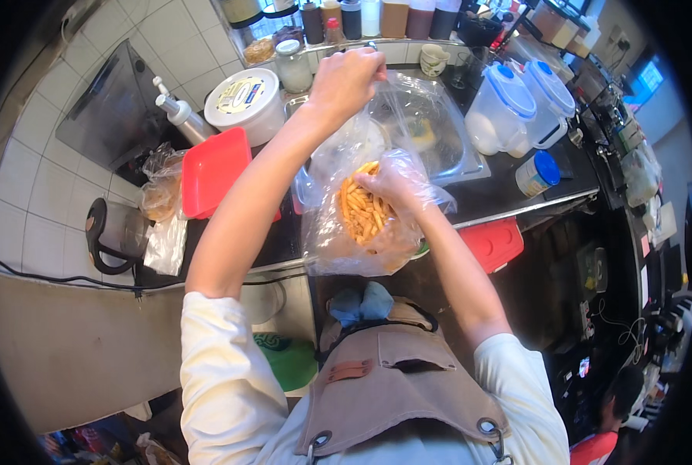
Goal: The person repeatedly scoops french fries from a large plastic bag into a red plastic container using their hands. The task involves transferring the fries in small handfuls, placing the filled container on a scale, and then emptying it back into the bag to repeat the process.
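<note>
A clear plastic bag (328,244) of French fries (364,212) hangs in front of me at the counter's front edge. My left hand (349,78) is raised over the sink and closed on the bag's gathered upper part. My right hand (395,183), covered by thin clear plastic, rests against the fries at the right side; its thumb lies over them and the other fingers are partly hidden. The plastic reaches around my right wrist. Behind the bag is a metal sink (479,171) with a yellow-green sponge (420,135) in it.
On the left stand a red tray (215,174), a white lidded tub (244,107), a pump bottle (180,113) and a kettle (113,235). Two blue-lidded plastic containers (500,110) and a blue-capped can (536,174) stand right of the sink. Another person (616,401) is at the lower right.
</note>
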Motion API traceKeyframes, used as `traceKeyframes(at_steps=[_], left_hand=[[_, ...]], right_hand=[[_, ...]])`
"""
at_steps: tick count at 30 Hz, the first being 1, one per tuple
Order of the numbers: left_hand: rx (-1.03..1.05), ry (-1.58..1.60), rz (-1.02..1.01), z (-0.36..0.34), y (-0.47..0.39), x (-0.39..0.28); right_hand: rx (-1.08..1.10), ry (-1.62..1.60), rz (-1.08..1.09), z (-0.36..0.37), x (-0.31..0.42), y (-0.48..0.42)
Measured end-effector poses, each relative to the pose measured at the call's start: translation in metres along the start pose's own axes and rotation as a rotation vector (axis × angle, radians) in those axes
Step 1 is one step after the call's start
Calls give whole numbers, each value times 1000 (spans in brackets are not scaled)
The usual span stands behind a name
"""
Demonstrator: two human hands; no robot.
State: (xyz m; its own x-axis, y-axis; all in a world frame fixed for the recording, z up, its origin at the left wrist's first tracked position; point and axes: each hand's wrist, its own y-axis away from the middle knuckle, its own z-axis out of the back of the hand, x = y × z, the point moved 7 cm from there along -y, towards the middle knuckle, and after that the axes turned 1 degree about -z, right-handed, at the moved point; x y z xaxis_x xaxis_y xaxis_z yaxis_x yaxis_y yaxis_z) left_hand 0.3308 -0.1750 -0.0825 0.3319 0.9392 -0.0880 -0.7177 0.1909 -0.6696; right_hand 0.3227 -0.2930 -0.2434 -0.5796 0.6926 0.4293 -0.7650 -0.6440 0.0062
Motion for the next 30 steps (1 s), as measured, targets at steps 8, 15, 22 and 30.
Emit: traceKeyframes(at_steps=[8, 15, 22, 30], left_hand=[[-49, 9, -107, -20, -35, -23], [52, 26, -184, -45, -41, -69], [149, -11, -64, 0, -13, -72], [120, -73, -81, -18, -22, -81]], right_hand=[[309, 67, 326, 14, 32, 35], [-45, 317, 418, -11, -40, 35], [42, 220, 806, -16, -20, 5], [537, 208, 677, -15, 4, -16]])
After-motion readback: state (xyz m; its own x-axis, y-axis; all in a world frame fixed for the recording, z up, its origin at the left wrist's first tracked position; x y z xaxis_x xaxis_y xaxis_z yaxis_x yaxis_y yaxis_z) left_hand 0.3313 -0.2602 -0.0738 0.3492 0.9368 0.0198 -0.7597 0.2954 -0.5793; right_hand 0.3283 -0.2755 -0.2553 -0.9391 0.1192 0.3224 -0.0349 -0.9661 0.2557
